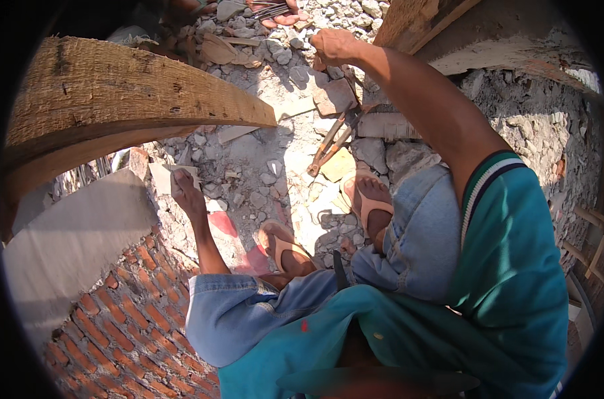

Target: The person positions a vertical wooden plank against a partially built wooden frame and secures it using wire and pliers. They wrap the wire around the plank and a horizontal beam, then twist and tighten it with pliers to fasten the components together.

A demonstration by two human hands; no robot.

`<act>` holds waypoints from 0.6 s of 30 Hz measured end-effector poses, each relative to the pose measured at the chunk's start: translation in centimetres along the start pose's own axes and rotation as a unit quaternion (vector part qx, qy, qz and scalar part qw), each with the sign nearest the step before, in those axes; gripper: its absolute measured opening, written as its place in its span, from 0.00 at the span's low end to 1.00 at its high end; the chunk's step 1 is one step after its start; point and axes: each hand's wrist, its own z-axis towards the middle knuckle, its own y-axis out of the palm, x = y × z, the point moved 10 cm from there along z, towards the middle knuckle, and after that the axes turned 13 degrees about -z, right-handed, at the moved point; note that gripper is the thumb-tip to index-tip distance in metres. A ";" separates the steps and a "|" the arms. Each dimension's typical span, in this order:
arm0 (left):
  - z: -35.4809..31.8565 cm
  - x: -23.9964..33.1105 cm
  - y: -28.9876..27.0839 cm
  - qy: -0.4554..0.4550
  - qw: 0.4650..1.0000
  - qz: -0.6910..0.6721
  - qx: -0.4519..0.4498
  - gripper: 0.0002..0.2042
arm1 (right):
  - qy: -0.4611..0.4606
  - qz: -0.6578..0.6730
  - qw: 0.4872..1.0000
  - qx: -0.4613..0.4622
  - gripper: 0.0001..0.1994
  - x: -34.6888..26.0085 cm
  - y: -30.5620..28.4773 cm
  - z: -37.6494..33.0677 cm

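Note:
My right hand [334,47] reaches far forward over the rubble with its fingers curled closed; anything inside them is hidden. My left hand [187,191] is low beside my left knee, fingers bent, against a pale flat piece [161,178]. Whether it grips that piece or only touches it, I cannot tell. Pincers [330,147] with long rusty handles lie in front of my right foot, their head toward me. Beyond them sits a brownish block [335,97], and a yellowish stone [339,164] lies beside their head.
A thick wooden beam [135,90] juts in from the left, and another timber [418,23] stands at upper right. A brick wall [125,319] and grey slab [82,226] border the left. Broken stones cover the ground. Another person's toes or fingers [275,16] show at the top.

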 end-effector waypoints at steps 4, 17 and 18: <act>-1.8 5.1 -6.4 0.063 0.992 0.085 0.065 0.16 | 0.013 0.034 0.999 0.020 0.22 -1.1 2.9 3.8; -9.8 19.2 -3.6 0.133 0.867 -0.456 -0.149 0.23 | -0.081 0.110 0.983 0.118 0.25 -10.2 -0.4 5.3; -9.7 19.3 -2.7 0.108 0.865 -0.467 -0.148 0.23 | -0.079 0.087 0.987 0.113 0.25 -10.4 -0.5 4.9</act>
